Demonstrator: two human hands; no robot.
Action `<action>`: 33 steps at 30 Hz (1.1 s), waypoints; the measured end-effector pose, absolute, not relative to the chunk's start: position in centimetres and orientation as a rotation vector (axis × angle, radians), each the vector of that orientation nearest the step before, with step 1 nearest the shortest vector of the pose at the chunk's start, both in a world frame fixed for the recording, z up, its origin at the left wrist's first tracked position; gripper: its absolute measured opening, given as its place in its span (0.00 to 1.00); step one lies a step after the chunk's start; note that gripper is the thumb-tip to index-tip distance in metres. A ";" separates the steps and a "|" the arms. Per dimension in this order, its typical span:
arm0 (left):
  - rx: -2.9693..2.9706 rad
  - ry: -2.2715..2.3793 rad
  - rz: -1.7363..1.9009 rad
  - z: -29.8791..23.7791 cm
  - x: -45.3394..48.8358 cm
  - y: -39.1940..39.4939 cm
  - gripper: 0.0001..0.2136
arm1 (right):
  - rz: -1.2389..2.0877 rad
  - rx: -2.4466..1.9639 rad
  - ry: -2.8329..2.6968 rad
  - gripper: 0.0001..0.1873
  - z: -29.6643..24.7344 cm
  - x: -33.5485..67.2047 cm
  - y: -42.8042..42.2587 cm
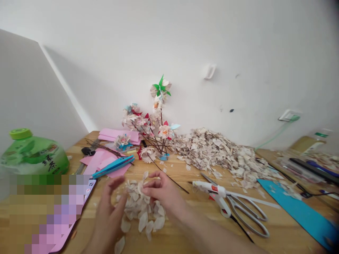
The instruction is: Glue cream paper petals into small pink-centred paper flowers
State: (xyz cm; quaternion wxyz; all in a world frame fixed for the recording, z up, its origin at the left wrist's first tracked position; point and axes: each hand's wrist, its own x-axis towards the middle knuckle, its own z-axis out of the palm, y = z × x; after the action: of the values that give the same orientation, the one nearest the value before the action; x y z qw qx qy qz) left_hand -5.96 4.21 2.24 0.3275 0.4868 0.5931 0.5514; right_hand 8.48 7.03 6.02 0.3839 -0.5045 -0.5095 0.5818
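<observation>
Our right hand (162, 192) pinches a paper petal (145, 175) over the petal pile (144, 213); our left hand (111, 206), fingers loosely spread, touches the pile's nine o'clock edge.

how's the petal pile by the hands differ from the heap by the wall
The pile of pale rounded paper petals is far smaller than the heap of pale paper scraps. The pile lies at the left hand and right hand; the heap sits untouched by the wall. Pile pieces look smooth, heap pieces jagged. Both are pale.
</observation>
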 end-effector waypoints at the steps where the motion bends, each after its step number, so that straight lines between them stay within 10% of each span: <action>1: 1.136 1.371 1.487 2.5 -5.2 4.1 0.14 | 1.544 -1.211 -1.126 0.20 6.1 8.6 6.6; 33: 0.647 1.010 1.221 3.3 1.3 4.0 0.25 | 1.417 -1.137 -1.210 0.17 6.2 14.7 5.3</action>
State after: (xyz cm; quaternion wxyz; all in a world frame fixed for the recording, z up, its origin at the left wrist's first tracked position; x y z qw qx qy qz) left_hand 1.27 4.01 3.26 0.6558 0.2856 0.4454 0.5385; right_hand 14.68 5.31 6.16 0.4612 -0.4621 -0.4919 0.5760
